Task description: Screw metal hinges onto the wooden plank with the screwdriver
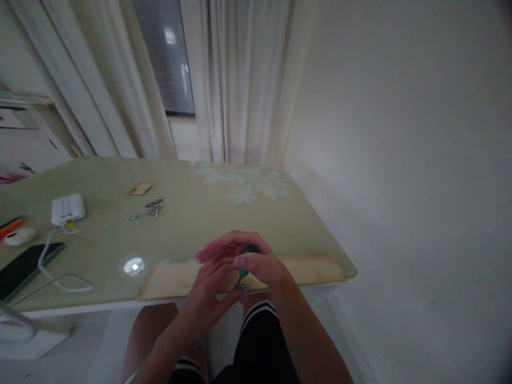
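A long flat wooden board (312, 269) lies along the near edge of the green table (208, 213). My right hand (256, 261) is closed round the green handle of a screwdriver (245, 266) held upright, its tip down on a small metal piece (242, 287) on the board. My left hand (210, 290) rests on the board just left of the tip, fingers curled beside the metal piece, holding it or the board steady.
Farther back on the table lie a small wood piece (140, 189), loose screws and metal parts (152, 209), a white power bank (68, 209) with a cable (60, 274), a dark phone (22, 266) and a white mouse (19, 236). A wall stands to the right.
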`<state>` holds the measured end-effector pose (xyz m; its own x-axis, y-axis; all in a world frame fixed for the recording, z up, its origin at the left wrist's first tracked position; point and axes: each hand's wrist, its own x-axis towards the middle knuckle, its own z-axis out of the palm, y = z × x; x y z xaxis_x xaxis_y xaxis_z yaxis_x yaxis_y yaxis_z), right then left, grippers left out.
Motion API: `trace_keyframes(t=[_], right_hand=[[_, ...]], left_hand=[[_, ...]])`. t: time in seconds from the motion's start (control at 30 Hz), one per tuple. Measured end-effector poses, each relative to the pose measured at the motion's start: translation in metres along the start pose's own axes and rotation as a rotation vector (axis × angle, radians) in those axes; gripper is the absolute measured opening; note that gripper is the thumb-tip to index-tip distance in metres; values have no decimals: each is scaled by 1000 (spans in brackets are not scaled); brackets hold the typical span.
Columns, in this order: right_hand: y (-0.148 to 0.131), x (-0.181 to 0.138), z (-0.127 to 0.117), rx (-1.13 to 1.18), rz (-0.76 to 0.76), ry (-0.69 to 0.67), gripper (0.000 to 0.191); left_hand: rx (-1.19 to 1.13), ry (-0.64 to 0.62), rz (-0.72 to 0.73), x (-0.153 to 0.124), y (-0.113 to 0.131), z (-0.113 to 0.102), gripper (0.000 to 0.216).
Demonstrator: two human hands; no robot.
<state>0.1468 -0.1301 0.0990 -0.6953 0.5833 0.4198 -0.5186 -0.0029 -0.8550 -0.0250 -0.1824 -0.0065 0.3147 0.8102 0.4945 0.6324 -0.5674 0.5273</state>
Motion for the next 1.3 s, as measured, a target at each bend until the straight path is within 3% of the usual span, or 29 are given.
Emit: trace_keyframes(t=[0.1, 0.17, 0.27, 0.37, 0.47, 0.8, 1.0, 1.13, 1.2, 1.3], right_hand=[[-1, 2, -1, -120, -33, 20, 42], [-3, 3, -2, -212, -57, 29, 42], [-9, 0, -4, -315, -84, 26, 42], [-18, -7, -4, -448, -72, 25, 38], [-25, -13, -2, -546, -50, -7, 39], [-26, -14, 4, -500, -34, -62, 40], [-29, -12, 6, -599, -46, -83, 36], [-55, -15, 9, -1058, 11, -29, 30], [-74, -15, 13, -1364, 173, -12, 36], [-100, -11, 25, -1664, 395, -89, 41]], left_hand=[[-245, -24, -89, 13, 5, -2, 35], [-392, -109, -150, 21, 6, -4, 26], [-579, -250, -189, 28, 7, -4, 23], [-687, -274, -188, 28, 8, -2, 26], [-694, -239, -145, 26, 7, 2, 28], [-701, -227, -121, 23, 5, 5, 26], [-703, -228, -106, 24, 3, 6, 30], [-646, -198, -73, 23, 1, 6, 42], [-627, -205, -72, 23, 0, 6, 46], [-675, -249, -98, 24, 0, 5, 42]])
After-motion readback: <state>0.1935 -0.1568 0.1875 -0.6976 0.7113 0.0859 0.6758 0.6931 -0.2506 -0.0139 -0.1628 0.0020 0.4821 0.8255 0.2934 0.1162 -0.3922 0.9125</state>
